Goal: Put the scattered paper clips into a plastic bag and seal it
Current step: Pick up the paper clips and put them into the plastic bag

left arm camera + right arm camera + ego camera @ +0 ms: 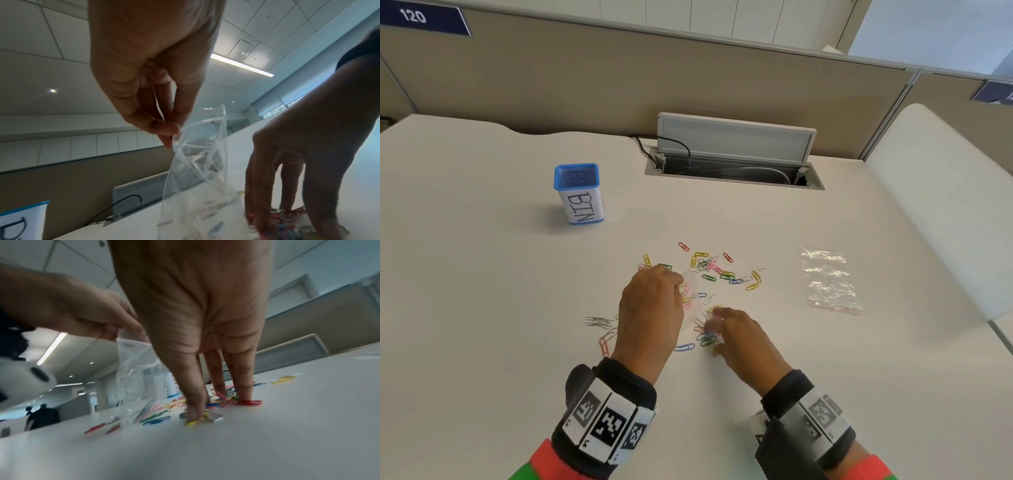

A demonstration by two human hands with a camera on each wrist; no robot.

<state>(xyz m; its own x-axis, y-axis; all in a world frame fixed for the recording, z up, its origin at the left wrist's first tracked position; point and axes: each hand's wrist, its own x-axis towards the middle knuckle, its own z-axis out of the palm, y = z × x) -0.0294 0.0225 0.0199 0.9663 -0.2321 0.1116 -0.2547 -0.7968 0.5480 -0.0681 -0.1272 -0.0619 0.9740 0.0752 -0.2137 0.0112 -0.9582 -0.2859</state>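
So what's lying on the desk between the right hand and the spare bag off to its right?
Bare desk, in the head view: from the right hand to the spare bag nothing lies; the nearest paper clips sit farther back.

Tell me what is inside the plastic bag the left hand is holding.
The bag pinched by the left hand looks empty in its upper part. Coloured blurs show through its lower part, but whether those paper clips are inside or on the table behind cannot be told.
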